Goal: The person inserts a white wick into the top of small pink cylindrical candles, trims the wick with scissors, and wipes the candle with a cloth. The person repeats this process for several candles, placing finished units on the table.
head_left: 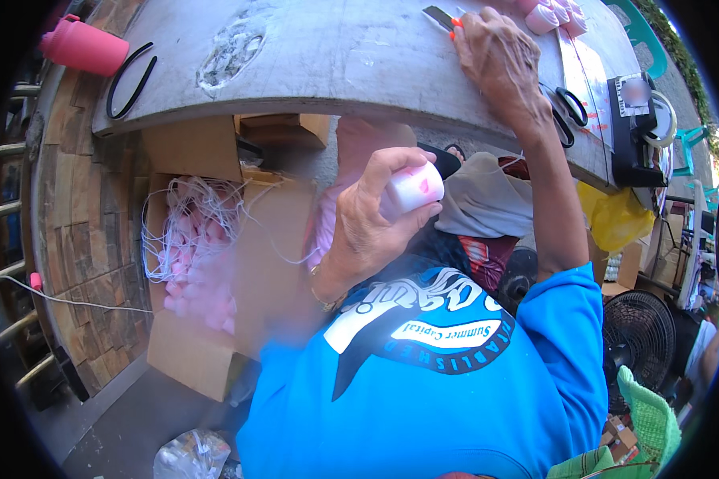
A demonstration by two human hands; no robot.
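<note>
Over my lap, my left hand [367, 215] grips a short white cylinder [419, 190] with a pink patch on its end, thumb below and fingers above. What it is made of I cannot tell. My right hand [499, 60] rests at the far side of the table [319, 56], fingers curled at a knife [439, 17] whose dark blade points left. Bright orange shows by the fingertips; the handle is mostly hidden under the hand. Several pink-and-white cylinders [542, 19] stand beyond this hand. Black-handled scissors [571, 108] lie beside my right wrist.
A black tape dispenser [635, 132] sits at the table's right edge. A pink tumbler [84, 45] and black band [128, 84] lie far left. Below, an open cardboard box [196, 351] holds pink pieces and tangled white strings [196, 215]. A fan [637, 331] stands right.
</note>
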